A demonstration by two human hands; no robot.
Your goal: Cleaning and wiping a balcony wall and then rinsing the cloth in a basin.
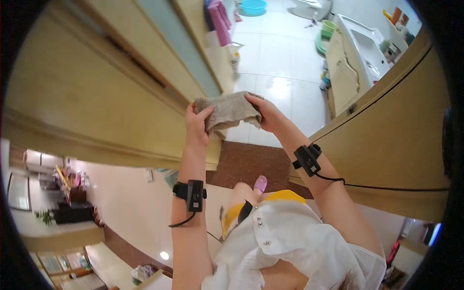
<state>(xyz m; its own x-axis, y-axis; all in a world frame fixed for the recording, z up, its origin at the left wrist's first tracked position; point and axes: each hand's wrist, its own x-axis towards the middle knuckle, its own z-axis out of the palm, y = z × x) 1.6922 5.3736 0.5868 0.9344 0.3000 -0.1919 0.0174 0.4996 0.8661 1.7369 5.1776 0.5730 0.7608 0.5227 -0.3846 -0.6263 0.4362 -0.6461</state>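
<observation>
A folded grey-beige cloth [230,110], rough like a towel, is stretched between my two hands at the doorway of a tiled bathroom. My left hand [198,121] grips its left end, thumb on top. At the right end, my right hand [264,110] pinches the cloth, with the thumb near its upper edge. The lower edge of the cloth hangs uneven. Fingers beneath the cloth are hidden. Each forearm wears a strapped black device with a cable.
Wooden door panels [384,145] flank the doorway over a brown threshold [250,163]. Beyond are a white sink [366,47] on a cabinet, green basins [322,41], a blue basin [253,6], a toilet [308,8] and hanging pink cloth [220,21].
</observation>
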